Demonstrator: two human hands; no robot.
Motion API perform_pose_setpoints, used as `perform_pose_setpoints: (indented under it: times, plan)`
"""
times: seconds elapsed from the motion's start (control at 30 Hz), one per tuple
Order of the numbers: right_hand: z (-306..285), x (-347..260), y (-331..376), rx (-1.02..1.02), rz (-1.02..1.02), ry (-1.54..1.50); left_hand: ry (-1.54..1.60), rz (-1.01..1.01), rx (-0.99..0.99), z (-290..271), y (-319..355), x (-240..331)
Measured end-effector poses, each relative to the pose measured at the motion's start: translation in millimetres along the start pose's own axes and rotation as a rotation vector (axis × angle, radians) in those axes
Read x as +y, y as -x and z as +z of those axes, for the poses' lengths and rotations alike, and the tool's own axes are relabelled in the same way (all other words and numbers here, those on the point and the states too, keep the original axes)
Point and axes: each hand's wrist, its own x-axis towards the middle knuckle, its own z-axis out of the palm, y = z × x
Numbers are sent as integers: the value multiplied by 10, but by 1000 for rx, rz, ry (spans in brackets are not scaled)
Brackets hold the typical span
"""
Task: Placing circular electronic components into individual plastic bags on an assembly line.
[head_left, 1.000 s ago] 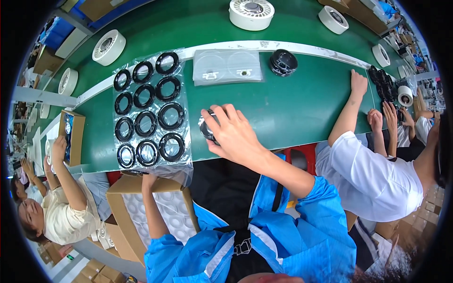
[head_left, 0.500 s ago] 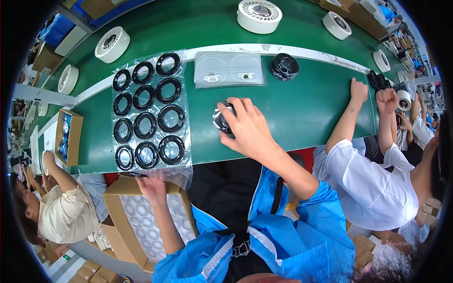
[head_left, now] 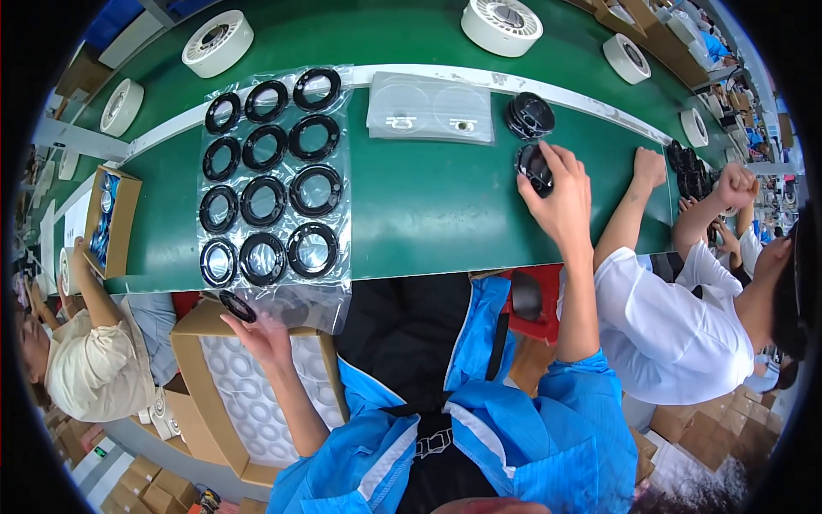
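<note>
My right hand [head_left: 561,201] is closed around a stack of glossy black rings [head_left: 535,170], just in front of a second black ring stack [head_left: 529,116] on the green table. Below the table's front edge, my left hand [head_left: 264,336] grips a single black ring [head_left: 237,306] beside the hanging end of a clear plastic sheet [head_left: 312,295]. Whether that ring lies under the plastic, I cannot tell. Several black rings [head_left: 263,199] lie in rows on the sheet. A pad of translucent film sheets [head_left: 431,104] with faint circles lies near the white rail.
Round white fan-like units [head_left: 503,26] stand beyond the white rail [head_left: 591,104]. An open carton [head_left: 193,360] of white rings is below the table edge, near my left arm. A small box [head_left: 122,224] stands at left. Co-workers sit on both sides; one white sleeve [head_left: 651,317] is close at right.
My right hand has carried its black ring stack rightward, beside the other stack. The single ring at my left hand shows more fully. The whole view has shifted slightly.
</note>
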Motion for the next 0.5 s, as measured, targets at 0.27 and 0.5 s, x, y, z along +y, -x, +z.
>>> perform_pose_setpoints:
  times: [0.27, 0.5]
  plan:
    - [17, -470, 118, 301, -40, -203, -123, 292, 121, 490, 172, -190]
    - [147, -2866, 583, -282, -743, -872, -199, 278, 151, 557, 359, -181]
